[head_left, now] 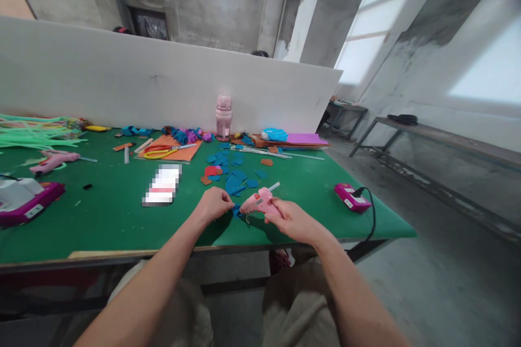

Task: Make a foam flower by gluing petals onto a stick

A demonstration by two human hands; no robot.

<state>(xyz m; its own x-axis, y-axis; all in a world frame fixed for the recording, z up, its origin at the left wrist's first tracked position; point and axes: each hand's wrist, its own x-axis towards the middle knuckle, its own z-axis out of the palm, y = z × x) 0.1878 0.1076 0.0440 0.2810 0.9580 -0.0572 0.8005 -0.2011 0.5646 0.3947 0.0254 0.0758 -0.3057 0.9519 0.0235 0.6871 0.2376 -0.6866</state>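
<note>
My right hand (291,219) is wrapped round the handle of a pink hot glue gun (260,201), a clear glue stick (274,186) poking out of its back end. The gun's nozzle points left and down at a small blue felt piece (236,210). With pinched fingertips, my left hand (215,204) grips the edge of that piece just above the green table. Whether the nozzle touches the felt, I cannot tell. Beyond both hands lie several cut blue felt pieces (236,180), along with a red one (210,171) and some brown ones (266,162).
Scissors (163,152) rest on orange sheets at the back left. A pink bottle (223,116) stands against the white partition (163,76). Purple power strips (352,198) sit on both sides, the right one corded. Another pink glue gun (57,161) and green stems (36,133) lie left.
</note>
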